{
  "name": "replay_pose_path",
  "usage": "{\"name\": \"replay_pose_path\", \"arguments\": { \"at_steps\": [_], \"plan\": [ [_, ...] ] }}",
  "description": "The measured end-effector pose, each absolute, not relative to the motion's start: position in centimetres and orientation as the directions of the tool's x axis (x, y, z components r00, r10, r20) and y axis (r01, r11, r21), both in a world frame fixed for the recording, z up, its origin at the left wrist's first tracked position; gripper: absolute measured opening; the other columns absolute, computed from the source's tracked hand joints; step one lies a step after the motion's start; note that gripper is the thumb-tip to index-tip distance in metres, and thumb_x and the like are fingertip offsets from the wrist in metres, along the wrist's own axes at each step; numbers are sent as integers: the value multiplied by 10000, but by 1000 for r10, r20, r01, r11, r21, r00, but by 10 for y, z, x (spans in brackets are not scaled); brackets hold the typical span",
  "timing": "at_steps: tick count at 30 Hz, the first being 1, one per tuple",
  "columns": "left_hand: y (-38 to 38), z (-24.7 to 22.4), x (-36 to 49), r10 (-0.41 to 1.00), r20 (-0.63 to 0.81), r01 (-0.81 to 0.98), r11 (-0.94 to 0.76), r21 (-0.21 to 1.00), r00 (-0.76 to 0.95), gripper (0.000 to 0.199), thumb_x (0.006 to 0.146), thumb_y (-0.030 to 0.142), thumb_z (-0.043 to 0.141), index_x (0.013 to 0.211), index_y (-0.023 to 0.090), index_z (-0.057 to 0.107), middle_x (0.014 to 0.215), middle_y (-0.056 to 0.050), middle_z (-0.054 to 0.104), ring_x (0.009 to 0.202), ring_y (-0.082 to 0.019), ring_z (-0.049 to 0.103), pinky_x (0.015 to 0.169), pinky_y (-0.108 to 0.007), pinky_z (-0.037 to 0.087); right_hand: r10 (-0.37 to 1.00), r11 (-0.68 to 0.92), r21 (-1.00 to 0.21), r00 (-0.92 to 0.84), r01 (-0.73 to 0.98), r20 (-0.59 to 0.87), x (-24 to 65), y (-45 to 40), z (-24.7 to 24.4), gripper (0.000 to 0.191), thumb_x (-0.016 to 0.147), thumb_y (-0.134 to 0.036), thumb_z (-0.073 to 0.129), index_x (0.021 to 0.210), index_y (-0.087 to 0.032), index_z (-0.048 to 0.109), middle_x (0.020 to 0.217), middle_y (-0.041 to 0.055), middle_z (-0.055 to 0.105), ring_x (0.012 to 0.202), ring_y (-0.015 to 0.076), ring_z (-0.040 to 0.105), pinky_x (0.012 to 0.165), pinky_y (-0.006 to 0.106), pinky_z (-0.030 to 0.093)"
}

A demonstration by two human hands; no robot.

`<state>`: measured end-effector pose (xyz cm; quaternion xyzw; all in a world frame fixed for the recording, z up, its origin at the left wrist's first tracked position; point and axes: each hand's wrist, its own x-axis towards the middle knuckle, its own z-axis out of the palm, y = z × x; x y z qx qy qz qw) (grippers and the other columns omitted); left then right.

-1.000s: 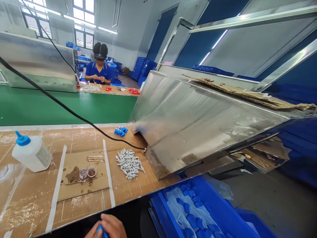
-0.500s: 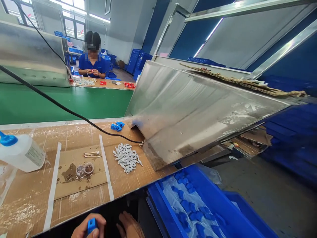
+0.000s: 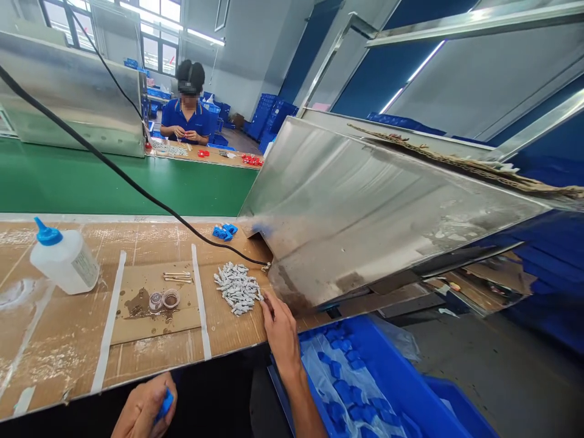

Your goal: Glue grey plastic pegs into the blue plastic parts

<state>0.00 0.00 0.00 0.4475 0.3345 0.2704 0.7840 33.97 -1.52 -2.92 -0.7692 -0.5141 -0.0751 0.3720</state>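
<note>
Below the table's front edge, my left hand [image 3: 145,406] is closed around a small blue plastic part [image 3: 165,404], which my fingers partly cover. My right hand [image 3: 279,323] reaches over the table to the right side of a heap of small light-grey parts [image 3: 238,288]. Its thumb and index fingertip pinch at a grey part on the heap's edge, mostly hidden by the fingers. Several similar blue parts [image 3: 224,232] lie behind the heap. Left of it, a small round open pot [image 3: 171,298] of liquid and its lid [image 3: 156,300] sit on wet cardboard with cotton swabs [image 3: 177,277].
A white bottle with a blue spout [image 3: 68,261] stands on the left. A slanted metal panel [image 3: 365,213] rises at the right, with a black cable [image 3: 137,188] running to its base. Below is a blue crate [image 3: 387,365] of blue parts. Across the green surface sits a co-worker [image 3: 187,115].
My right hand has risen from below the table edge to the grey heap. My left hand has shifted left with the blue part and turned. The view has swung slightly left.
</note>
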Motion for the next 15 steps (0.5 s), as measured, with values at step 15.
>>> {"name": "replay_pose_path", "arguments": {
  "at_steps": [15],
  "plan": [
    [8, 16, 16, 813, -237, -506, 530, 681, 533, 399, 838, 467, 800, 1081, 170, 689, 834, 0, 544, 523, -38, 426, 500, -214, 290, 809, 144, -895, 471, 422, 352, 241, -1, 19, 243, 895, -394, 723, 1017, -197, 797, 1020, 78, 782, 946, 219, 744, 873, 346, 621]
  ]
}}
